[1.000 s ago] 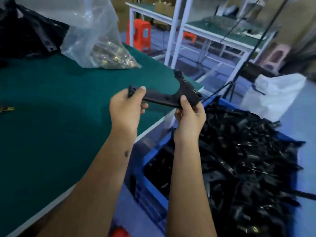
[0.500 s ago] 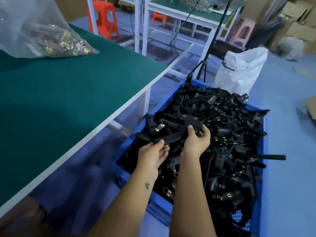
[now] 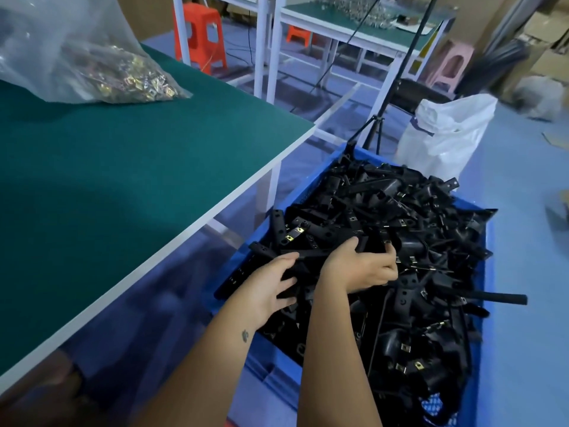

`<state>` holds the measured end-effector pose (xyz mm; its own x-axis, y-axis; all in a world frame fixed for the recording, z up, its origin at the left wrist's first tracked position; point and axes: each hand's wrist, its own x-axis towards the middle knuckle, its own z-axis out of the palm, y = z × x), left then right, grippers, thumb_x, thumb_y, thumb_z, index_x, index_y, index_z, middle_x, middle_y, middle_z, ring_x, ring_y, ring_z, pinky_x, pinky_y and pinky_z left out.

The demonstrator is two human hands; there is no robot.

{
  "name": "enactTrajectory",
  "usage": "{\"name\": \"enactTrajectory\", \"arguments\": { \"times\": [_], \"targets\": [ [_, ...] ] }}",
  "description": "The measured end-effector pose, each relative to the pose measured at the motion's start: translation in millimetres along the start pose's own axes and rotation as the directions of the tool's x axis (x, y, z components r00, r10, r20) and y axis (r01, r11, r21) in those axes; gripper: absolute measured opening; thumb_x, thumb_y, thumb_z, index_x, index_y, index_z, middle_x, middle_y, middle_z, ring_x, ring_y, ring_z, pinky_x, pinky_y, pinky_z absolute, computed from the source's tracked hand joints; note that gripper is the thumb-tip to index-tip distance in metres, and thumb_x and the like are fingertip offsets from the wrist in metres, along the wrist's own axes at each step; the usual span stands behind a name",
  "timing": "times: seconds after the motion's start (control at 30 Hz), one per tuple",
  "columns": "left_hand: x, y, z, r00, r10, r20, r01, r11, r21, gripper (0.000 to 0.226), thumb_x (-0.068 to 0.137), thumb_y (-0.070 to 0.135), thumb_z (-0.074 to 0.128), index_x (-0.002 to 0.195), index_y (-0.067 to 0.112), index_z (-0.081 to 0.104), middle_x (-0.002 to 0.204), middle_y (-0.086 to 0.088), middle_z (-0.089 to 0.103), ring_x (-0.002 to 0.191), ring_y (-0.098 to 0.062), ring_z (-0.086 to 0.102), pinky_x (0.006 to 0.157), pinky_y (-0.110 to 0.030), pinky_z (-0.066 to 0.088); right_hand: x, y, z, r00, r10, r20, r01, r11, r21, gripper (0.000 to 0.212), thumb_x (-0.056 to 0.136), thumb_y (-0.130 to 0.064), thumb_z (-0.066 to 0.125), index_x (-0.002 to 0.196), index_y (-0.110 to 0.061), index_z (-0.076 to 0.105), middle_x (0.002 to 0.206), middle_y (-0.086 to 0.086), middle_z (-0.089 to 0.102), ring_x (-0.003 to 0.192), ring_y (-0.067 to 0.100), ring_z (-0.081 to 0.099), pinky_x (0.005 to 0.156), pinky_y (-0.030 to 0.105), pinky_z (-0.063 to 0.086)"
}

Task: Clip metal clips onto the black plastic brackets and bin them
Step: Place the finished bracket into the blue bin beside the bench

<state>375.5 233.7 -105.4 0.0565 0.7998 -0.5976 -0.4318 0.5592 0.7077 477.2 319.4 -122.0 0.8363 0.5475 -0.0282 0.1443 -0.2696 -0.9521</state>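
Observation:
A blue bin (image 3: 489, 274) on the floor to the right of the table is heaped with black plastic brackets (image 3: 431, 217), many with metal clips on them. Both my hands are down on the near left of the heap. My right hand (image 3: 360, 269) grips the wide end of one black bracket (image 3: 311, 254) between thumb and fingers. That bracket lies across the pile, its thin end pointing left. My left hand (image 3: 271, 288) rests beside it with its fingers spread and loose, the thumb touching the bracket's edge. A clear bag of metal clips (image 3: 123, 78) lies at the far left of the green table (image 3: 123, 180).
The table's white edge runs diagonally just left of the bin. A white sack (image 3: 446, 134) and a black tripod (image 3: 377, 124) stand behind the bin. Further back are an orange stool (image 3: 200, 35), a pink stool (image 3: 452, 63) and a second workbench (image 3: 354, 23).
Both hands carried the bracket from above the table down to the right into the bin. My left hand has let go and spread; the bracket now lies on the heap.

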Motion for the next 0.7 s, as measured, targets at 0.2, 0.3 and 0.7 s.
{"name": "enactTrajectory", "arguments": {
  "times": [0.2, 0.3, 0.7],
  "targets": [
    [-21.5, 53.6, 11.1, 0.962, 0.273, -0.007, -0.159, 0.578, 0.8, 0.03, 0.098, 0.019, 0.036, 0.119, 0.022, 0.058, 0.103, -0.002, 0.061, 0.088, -0.019, 0.057, 0.072, -0.034, 0.048, -47.1, -45.3, 16.2, 0.966, -0.216, 0.139, 0.168, 0.942, 0.291, 0.034, 0.086, 0.0, 0.053, 0.117, -0.013, 0.058, 0.117, -0.001, 0.044, 0.113, 0.024, 0.043, 0.093, 0.041, 0.041],
    [-51.3, 104.8, -6.2, 0.838, 0.54, 0.076, -0.295, 0.331, 0.896, 0.017, 0.085, 0.016, 0.04, 0.076, 0.019, 0.053, 0.075, 0.0, 0.057, 0.071, -0.022, 0.053, 0.055, -0.033, 0.037, -80.6, -92.5, 28.7, 0.918, -0.246, 0.311, 0.063, 0.865, 0.498, 0.025, 0.088, 0.001, 0.048, 0.095, -0.02, 0.059, 0.099, -0.004, 0.057, 0.095, 0.02, 0.056, 0.084, 0.038, 0.047],
    [-148.0, 133.6, -200.5, 0.219, 0.814, -0.538, -0.39, 0.578, 0.716, 0.023, 0.089, 0.003, 0.043, 0.07, 0.015, 0.049, 0.065, 0.001, 0.053, 0.063, -0.016, 0.046, 0.06, -0.035, 0.033, -351.3, -172.7, 74.5, -0.028, -0.487, 0.873, 0.047, 0.872, 0.488, 0.016, 0.092, -0.008, 0.053, 0.085, -0.018, 0.063, 0.082, -0.002, 0.062, 0.075, 0.011, 0.056, 0.064, 0.021, 0.04]
  ]
}}
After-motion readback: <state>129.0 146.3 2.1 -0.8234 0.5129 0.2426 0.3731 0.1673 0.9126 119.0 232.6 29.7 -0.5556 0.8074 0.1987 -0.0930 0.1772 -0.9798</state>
